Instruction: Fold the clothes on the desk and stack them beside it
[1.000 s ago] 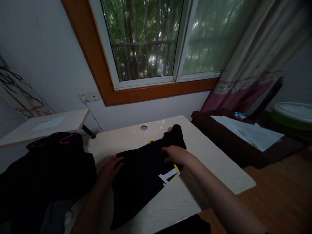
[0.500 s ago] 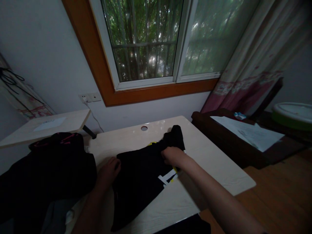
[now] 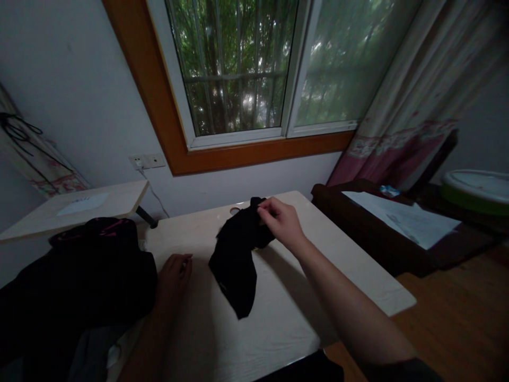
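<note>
A black garment (image 3: 234, 260) hangs bunched over the pale wooden table (image 3: 274, 318), partly folded over itself. My right hand (image 3: 284, 220) pinches its upper end between thumb and fingers near the table's far side. A small bit of yellow shows on its underside; the exact kind of garment is unclear. My left hand (image 3: 174, 276) rests at the table's left part, fingers loosely bent, holding nothing and apart from the garment. Just left of that hand lies a heap of dark clothing (image 3: 91, 270).
A higher pale shelf (image 3: 127, 199) with a paper sheet (image 3: 83, 203) stands at left. The window (image 3: 238, 79) and wall socket (image 3: 147, 161) are beyond the table. On the right, a dark wooden piece of furniture (image 3: 334, 204) carries papers (image 3: 401, 217); a green-and-white basin (image 3: 473, 193) is farther right.
The garment, spread flatter before with white and yellow print showing, is lifted and bunched toward the table's far side by my right hand. My left hand no longer touches its edge.
</note>
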Action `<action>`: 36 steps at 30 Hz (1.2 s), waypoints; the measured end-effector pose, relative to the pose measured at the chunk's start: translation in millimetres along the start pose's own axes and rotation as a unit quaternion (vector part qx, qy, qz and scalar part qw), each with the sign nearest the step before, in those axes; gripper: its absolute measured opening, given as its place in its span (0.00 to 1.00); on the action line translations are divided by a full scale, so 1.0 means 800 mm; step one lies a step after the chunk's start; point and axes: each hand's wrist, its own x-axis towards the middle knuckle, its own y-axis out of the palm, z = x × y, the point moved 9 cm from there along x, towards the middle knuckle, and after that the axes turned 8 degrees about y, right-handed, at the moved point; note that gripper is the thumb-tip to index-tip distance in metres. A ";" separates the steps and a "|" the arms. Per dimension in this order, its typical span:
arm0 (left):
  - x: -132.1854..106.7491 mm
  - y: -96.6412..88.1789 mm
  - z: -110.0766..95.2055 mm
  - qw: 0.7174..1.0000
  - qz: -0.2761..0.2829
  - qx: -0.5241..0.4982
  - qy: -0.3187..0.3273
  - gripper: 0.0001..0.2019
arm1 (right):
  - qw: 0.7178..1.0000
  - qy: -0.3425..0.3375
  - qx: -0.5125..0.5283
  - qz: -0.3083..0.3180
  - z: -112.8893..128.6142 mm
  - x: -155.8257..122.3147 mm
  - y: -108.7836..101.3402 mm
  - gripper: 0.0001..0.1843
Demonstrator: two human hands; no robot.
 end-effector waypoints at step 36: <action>-0.004 0.046 -0.052 0.987 0.112 -0.092 0.065 0.18 | 0.911 -0.075 -0.019 0.406 -0.012 -0.124 0.142 0.10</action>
